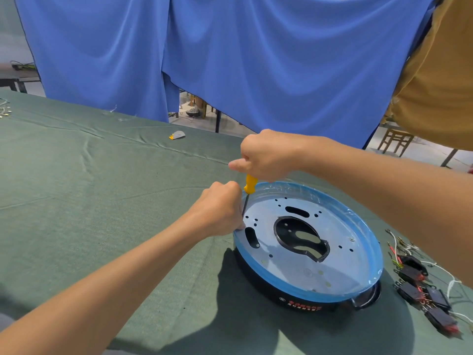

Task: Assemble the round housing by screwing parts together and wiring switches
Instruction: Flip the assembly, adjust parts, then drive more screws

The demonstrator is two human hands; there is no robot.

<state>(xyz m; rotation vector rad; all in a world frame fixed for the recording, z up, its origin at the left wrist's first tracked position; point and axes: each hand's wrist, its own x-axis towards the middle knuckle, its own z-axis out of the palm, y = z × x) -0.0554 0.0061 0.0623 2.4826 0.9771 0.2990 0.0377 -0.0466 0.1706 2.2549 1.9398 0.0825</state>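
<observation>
The round housing sat on green cloth. Above its far-left rim the right hand gripped a yellow screwdriver. The left hand curled beside the shaft; whether it pinched anything was unclear. Red lettering on the housing's wall was unreadable. Wired switches lay to its right.

A blue curtain is hung at twelve o'clock beyond the green-covered table, a wooden chair seen at three o'clock.
</observation>
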